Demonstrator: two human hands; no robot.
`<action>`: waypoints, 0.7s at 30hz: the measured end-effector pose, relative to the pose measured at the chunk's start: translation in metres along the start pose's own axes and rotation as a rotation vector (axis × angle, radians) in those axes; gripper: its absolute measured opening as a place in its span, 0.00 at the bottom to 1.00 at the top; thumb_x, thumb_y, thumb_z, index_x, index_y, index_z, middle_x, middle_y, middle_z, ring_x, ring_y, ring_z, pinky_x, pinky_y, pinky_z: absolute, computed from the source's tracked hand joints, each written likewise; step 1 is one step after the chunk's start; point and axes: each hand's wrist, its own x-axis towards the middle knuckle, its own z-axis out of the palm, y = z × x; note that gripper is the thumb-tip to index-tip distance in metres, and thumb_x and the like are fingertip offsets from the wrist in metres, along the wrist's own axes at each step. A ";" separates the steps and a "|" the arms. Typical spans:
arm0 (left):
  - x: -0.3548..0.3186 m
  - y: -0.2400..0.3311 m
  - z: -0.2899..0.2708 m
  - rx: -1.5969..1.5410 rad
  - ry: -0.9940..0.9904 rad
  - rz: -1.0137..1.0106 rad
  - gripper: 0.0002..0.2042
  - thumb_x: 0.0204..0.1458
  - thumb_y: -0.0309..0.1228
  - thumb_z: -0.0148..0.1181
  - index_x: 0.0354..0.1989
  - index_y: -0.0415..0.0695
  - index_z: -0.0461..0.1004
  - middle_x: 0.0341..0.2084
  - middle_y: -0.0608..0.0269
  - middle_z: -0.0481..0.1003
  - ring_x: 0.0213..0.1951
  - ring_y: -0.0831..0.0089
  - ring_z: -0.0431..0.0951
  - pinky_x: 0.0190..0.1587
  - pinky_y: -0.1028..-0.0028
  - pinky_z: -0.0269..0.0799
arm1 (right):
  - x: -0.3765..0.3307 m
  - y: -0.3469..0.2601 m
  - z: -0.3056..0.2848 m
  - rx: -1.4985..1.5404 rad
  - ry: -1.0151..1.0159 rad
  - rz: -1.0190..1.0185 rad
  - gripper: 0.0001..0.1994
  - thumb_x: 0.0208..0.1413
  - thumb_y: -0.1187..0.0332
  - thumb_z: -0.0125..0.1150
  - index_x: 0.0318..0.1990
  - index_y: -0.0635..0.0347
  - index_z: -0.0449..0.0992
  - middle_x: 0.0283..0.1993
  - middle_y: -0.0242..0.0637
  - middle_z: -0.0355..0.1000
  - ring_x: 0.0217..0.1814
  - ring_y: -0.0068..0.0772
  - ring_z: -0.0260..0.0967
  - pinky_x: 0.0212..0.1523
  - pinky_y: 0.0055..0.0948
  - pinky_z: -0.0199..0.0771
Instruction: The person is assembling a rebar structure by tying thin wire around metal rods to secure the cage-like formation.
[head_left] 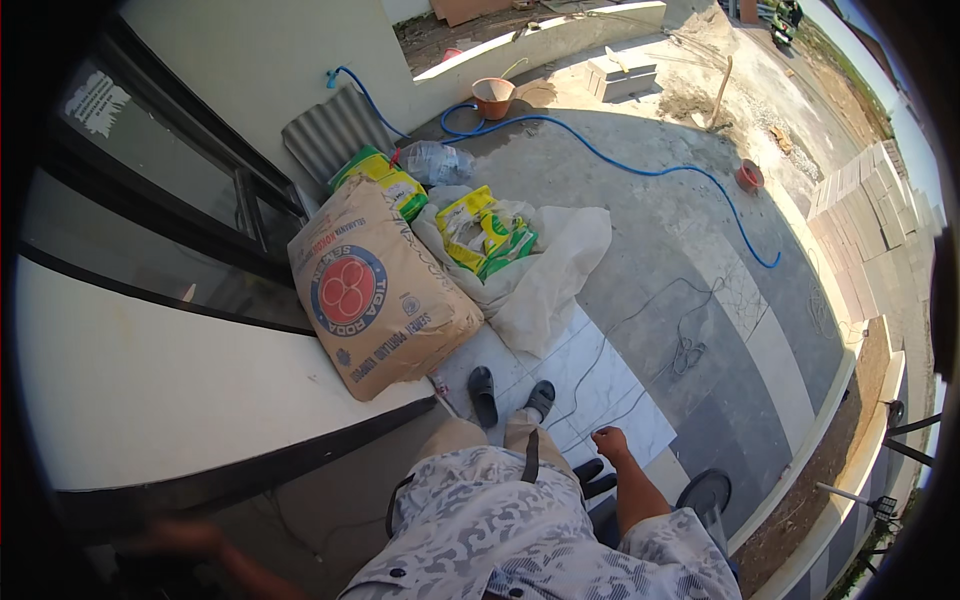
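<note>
One black glove-like thing [599,486], low on the right.
I see it just beside the curled right grip [610,441], well apart from the blurred left grip [185,538]; I cannot tell whether either holds anything.

A grey, rough-looking concrete floor [640,240], partly covered with glossy white marble-patterned tiles [625,400], carries everything here. On it lie a bulky brown paper sack [440,290], tilted against the wall side, and a crumpled whitish plastic sack [570,255] just beside it. A long blue hose [610,165] curves across the concrete, near a round orange-brown bucket [492,98]; a small reddish pot [748,177] stands well apart. A thin dark cable [688,352] lies loosely looped, partly over the tiles. Black open-toed sandals [482,398] rest on the tiles.
</note>
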 end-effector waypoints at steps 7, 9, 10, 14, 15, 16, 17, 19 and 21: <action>-0.004 0.040 0.010 0.042 0.101 -0.168 0.35 0.66 0.44 0.39 0.71 0.29 0.41 0.68 0.34 0.48 0.68 0.50 0.56 0.68 0.60 0.56 | 0.057 -0.042 -0.074 0.233 0.048 0.013 0.15 0.55 0.64 0.63 0.41 0.71 0.79 0.28 0.40 0.76 0.24 0.30 0.74 0.25 0.29 0.75; -0.007 0.031 0.008 0.047 0.128 -0.140 0.35 0.66 0.44 0.39 0.71 0.28 0.41 0.68 0.33 0.49 0.67 0.50 0.58 0.67 0.60 0.57 | 0.063 -0.058 -0.080 0.304 0.125 -0.065 0.16 0.52 0.61 0.65 0.39 0.66 0.81 0.22 0.42 0.77 0.22 0.32 0.74 0.30 0.35 0.74; -0.010 0.022 0.008 0.059 0.148 -0.117 0.35 0.66 0.44 0.38 0.71 0.28 0.41 0.67 0.32 0.49 0.67 0.49 0.59 0.67 0.60 0.58 | 0.065 -0.065 -0.082 0.307 0.140 -0.072 0.16 0.52 0.61 0.65 0.39 0.66 0.81 0.22 0.42 0.77 0.22 0.32 0.74 0.30 0.35 0.74; -0.008 0.032 0.010 0.098 0.184 -0.145 0.35 0.67 0.48 0.36 0.69 0.25 0.44 0.66 0.29 0.52 0.67 0.46 0.58 0.67 0.57 0.57 | 0.067 -0.066 -0.078 0.286 0.115 -0.102 0.16 0.52 0.59 0.65 0.39 0.64 0.82 0.30 0.46 0.80 0.31 0.41 0.78 0.38 0.36 0.76; -0.012 0.016 0.010 0.099 0.213 -0.139 0.35 0.66 0.45 0.42 0.68 0.25 0.46 0.65 0.30 0.53 0.66 0.46 0.59 0.67 0.57 0.57 | 0.067 -0.052 -0.075 0.256 0.116 -0.097 0.16 0.52 0.58 0.66 0.39 0.63 0.83 0.32 0.47 0.80 0.35 0.43 0.78 0.40 0.36 0.77; -0.016 0.017 0.011 0.082 0.215 -0.147 0.35 0.66 0.45 0.42 0.68 0.25 0.46 0.65 0.30 0.53 0.66 0.46 0.59 0.67 0.57 0.57 | 0.065 -0.038 -0.071 0.225 0.116 -0.092 0.16 0.51 0.58 0.66 0.39 0.63 0.83 0.34 0.48 0.80 0.38 0.44 0.79 0.42 0.37 0.77; -0.016 0.019 0.009 0.177 0.274 -0.167 0.34 0.65 0.42 0.46 0.68 0.24 0.47 0.65 0.30 0.54 0.65 0.46 0.60 0.67 0.57 0.57 | 0.060 -0.025 -0.068 0.203 0.103 -0.077 0.16 0.51 0.57 0.66 0.39 0.63 0.83 0.35 0.48 0.80 0.39 0.45 0.79 0.43 0.37 0.77; -0.007 0.034 0.011 0.252 0.379 -0.144 0.33 0.60 0.34 0.58 0.64 0.23 0.52 0.62 0.30 0.57 0.64 0.46 0.62 0.67 0.57 0.57 | 0.044 -0.004 -0.064 0.198 0.087 -0.004 0.17 0.51 0.57 0.66 0.39 0.63 0.83 0.35 0.47 0.80 0.38 0.44 0.79 0.41 0.36 0.78; 0.011 0.073 0.016 0.193 0.400 0.060 0.32 0.60 0.33 0.57 0.64 0.23 0.52 0.61 0.29 0.57 0.64 0.46 0.62 0.67 0.55 0.57 | 0.022 -0.004 -0.068 0.219 0.020 0.110 0.17 0.52 0.58 0.66 0.38 0.65 0.83 0.31 0.45 0.80 0.31 0.39 0.79 0.36 0.35 0.78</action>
